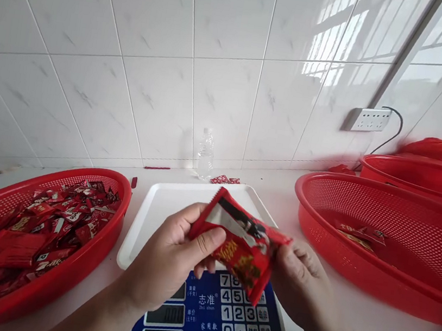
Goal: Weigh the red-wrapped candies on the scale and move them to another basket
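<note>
Red packet between two hands

We are holding one red packet point(235, 239) above the scale point(203, 316). Our left hand point(175, 257) is pinching its left end, thumb on top; our right hand point(300, 275) is closing its fingers on the right end. Red baskets point(112, 238) are standing left and right.

A wall point(163, 15) of glossy white tiles with faint grey veining is rising behind the pale counter point(284, 182). A clear plastic bottle point(205, 155) is standing upright on the counter near the wall, and a thin red strip point(157, 167) is lying to its left. On the right, a white power strip point(371, 120) is sitting against the tiles, with a black cable point(401, 125) curving down from it. Grey trunking point(410, 49) is running diagonally up the wall above. Barred window reflections point(330, 33) are shining on the upper right tiles.
</note>
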Available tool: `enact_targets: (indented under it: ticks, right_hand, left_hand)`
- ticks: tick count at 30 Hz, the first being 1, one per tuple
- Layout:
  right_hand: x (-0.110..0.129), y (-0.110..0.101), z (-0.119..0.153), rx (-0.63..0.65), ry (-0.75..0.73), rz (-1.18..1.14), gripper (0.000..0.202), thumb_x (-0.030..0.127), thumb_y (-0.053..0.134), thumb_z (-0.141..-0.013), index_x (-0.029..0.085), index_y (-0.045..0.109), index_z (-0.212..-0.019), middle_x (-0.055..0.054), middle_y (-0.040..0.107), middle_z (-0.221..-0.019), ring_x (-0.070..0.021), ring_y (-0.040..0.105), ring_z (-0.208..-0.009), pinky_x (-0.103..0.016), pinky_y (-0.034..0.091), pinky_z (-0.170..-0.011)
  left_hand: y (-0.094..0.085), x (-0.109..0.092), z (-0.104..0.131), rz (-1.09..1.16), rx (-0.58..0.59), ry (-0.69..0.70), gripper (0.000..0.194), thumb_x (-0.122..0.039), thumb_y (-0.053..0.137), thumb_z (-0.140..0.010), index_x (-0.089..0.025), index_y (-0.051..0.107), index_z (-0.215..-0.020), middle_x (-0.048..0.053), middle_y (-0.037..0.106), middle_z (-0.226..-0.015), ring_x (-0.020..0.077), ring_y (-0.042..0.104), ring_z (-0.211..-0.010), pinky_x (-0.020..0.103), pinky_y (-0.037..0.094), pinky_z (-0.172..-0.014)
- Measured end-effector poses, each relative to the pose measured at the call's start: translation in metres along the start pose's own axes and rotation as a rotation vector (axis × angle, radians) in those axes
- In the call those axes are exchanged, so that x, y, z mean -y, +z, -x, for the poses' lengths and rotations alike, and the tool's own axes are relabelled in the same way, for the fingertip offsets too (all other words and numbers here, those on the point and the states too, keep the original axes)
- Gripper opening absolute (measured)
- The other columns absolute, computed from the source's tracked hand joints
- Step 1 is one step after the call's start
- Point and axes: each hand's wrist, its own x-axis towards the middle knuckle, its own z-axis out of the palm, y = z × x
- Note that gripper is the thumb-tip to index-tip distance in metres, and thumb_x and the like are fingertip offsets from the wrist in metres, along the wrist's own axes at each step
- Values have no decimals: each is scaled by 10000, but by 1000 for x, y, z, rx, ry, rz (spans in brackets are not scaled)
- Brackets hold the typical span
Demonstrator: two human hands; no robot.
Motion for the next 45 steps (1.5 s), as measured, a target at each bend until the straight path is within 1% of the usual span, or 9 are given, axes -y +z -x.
enact_targets:
  ticks: [3,9,14,20,25,29,35,38,45]
  right_hand:
    - [-1,5,-5,-52,-127,26,417,644,596,-793,244,663,-894,-15,661,-746,-166,608,-687,-311,530,-668]
    - [2,15,-6,-75,-79,121,244,455,619,-866,228,704,-894,-40,726,-820,-180,672,-760,-324,567,-731]
    - [5,14,-2,-75,-45,196,232,438,673,-824,219,736,-872,-29,731,-796,-166,662,-713,-280,560,-642]
    - [7,16,-3,-48,-77,283,408,571,574,-850,203,750,-840,-43,732,-771,-179,669,-694,-265,548,-617]
    - [9,16,-1,-113,-122,412,372,532,547,-881,221,751,-907,-30,727,-757,-182,663,-672,-272,547,-599]
    - [8,15,1,-67,-131,412,362,521,523,-899,244,746,-965,-43,729,-782,-191,665,-688,-283,551,-619]
    - [8,17,-1,12,-147,429,525,682,506,-823,204,719,-869,-33,649,-708,-164,571,-636,-275,503,-594]
    - [9,20,1,67,-129,478,421,555,504,-895,185,679,-795,-14,591,-672,-144,527,-620,-258,468,-565]
    - [9,20,4,106,-115,482,273,374,475,-950,213,694,-924,-21,653,-805,-149,580,-713,-274,505,-683]
  left_hand:
    - [6,1,0,35,-108,98,263,-349,619,-895,-230,579,-1127,27,643,-922,120,595,-729,205,476,-588]
    - [14,-2,6,-116,15,46,191,-358,649,-871,-190,599,-946,34,644,-911,162,600,-841,271,501,-742]
    - [9,-7,8,-278,-41,66,295,-471,617,-873,-177,617,-903,27,618,-831,157,562,-769,256,465,-665]
    - [9,-4,5,-272,-87,79,286,-450,570,-911,-178,624,-840,7,597,-752,141,543,-718,253,460,-653]
    - [6,-4,5,-261,53,10,301,-459,625,-877,-174,642,-973,44,646,-896,181,583,-849,292,478,-755]
    - [7,-7,5,-244,135,-29,335,-455,632,-872,-159,688,-1018,74,681,-953,218,617,-895,334,494,-799]
    - [16,-4,7,-226,-45,114,238,-401,642,-877,-179,691,-948,42,715,-925,202,638,-887,303,495,-807]
    - [16,-1,7,-271,-77,115,247,-425,649,-867,-181,674,-894,27,711,-884,186,627,-841,284,492,-776]
    - [8,-7,4,-269,61,76,286,-433,621,-888,-168,666,-988,52,701,-978,203,630,-922,291,487,-816]
